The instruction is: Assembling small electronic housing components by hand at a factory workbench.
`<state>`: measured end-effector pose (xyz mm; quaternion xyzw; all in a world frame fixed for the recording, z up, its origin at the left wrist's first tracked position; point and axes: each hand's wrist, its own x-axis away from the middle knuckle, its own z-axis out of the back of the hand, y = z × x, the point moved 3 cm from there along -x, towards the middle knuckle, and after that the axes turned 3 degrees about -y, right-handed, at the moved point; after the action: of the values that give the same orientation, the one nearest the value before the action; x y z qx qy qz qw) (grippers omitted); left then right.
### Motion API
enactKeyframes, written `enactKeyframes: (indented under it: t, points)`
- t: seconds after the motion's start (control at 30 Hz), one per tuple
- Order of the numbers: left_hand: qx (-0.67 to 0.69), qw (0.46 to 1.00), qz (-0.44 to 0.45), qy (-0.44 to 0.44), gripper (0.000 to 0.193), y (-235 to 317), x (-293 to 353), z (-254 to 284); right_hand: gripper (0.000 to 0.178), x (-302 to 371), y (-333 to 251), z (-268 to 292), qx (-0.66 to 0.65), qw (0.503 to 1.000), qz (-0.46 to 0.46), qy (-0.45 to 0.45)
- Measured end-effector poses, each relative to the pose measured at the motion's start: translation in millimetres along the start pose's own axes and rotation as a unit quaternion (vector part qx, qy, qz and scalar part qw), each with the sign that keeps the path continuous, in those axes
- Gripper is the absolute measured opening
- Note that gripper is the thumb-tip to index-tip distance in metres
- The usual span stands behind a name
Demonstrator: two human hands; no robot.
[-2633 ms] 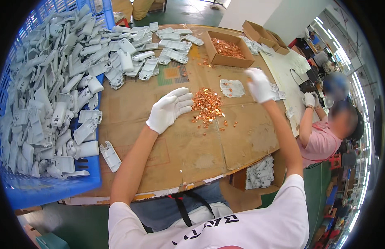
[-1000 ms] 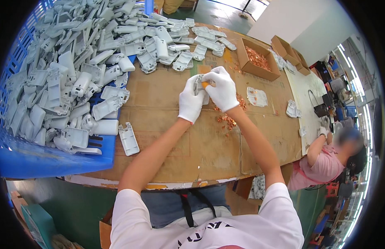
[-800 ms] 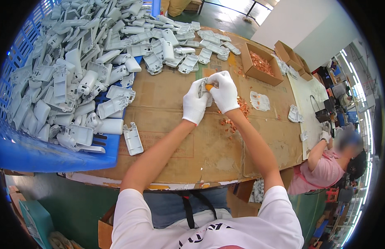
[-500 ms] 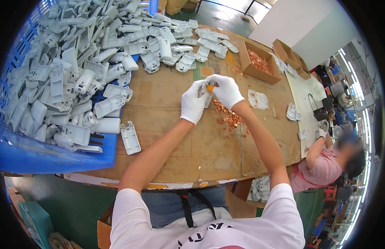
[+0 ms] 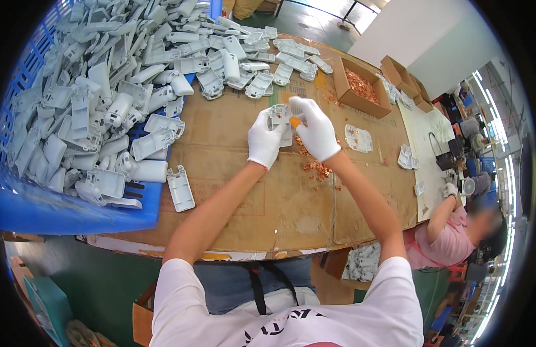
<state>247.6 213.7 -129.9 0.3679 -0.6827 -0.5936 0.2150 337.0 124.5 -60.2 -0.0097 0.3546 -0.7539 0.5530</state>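
Note:
A light grey plastic housing [image 5: 280, 115] rests in my white-gloved left hand [image 5: 264, 140], hollow side up, with the fingers wrapped along its left side. My right hand [image 5: 315, 132], also gloved in white, is at the housing's right edge. An orange cover [image 5: 295, 122] sits on its thumb. The right fingers reach up, apart from the thumb, and no part shows between them. Below the right hand lies a loose heap of small copper-coloured metal pieces [image 5: 318, 169], partly hidden by that hand and wrist.
A blue crate [image 5: 77, 222] heaped with similar housings fills the left. One housing [image 5: 180, 189] lies beside it; several more lie along the far edge. A cardboard box [image 5: 363, 104] of copper pieces stands back right, near a housing [image 5: 358, 139]. A co-worker [image 5: 447, 234] sits at right.
My right hand has drawn slightly back from the housing, and its fingers have straightened upward. More of the housing's inside now shows. My left hand keeps its hold.

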Motion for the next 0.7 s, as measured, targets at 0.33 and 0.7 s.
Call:
enactKeyframes:
  t: [0.33,0.7]
  points:
    - [-0.059,0.998,-0.005,0.013,0.034,-1.9,-0.5,1.5,0.046,23.1,0.5,-30.8,0.244,0.962,0.119,0.005]
    - [-0.059,0.998,-0.01,0.014,0.032,3.3,-2.2,-0.9,0.041,19.8,3.7,-33.2,0.262,0.959,0.106,0.008]
